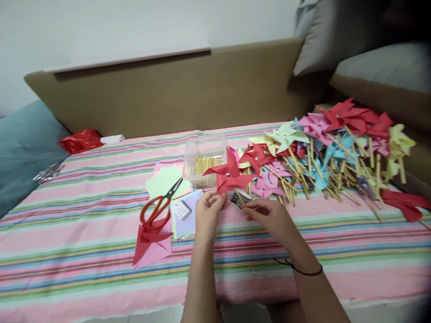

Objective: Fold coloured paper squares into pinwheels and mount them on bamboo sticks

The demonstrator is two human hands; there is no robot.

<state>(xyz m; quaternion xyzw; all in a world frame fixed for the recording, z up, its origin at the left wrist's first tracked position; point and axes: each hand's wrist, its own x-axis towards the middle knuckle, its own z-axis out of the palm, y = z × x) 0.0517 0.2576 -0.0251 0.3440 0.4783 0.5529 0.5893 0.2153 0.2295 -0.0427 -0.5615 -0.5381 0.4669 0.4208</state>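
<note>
A red paper pinwheel (232, 174) with a pin at its centre is held up before me. My left hand (209, 205) pinches its lower blade. My right hand (266, 213) has its fingers closed on the thin wooden stick (240, 198) that runs up toward the pinwheel. Just behind the stick lies a small open box (246, 196) with dark bits inside, partly hidden. Beyond the pinwheel stands a clear plastic box (189, 154) of wooden sticks (206, 164).
Orange-handled scissors (156, 211), a small white box (182, 210), coloured paper sheets (193, 224) and cut red paper (144, 242) lie to the left. A heap of finished pinwheels (332, 148) fills the right. A red plastic bag (81, 141) lies at the far left.
</note>
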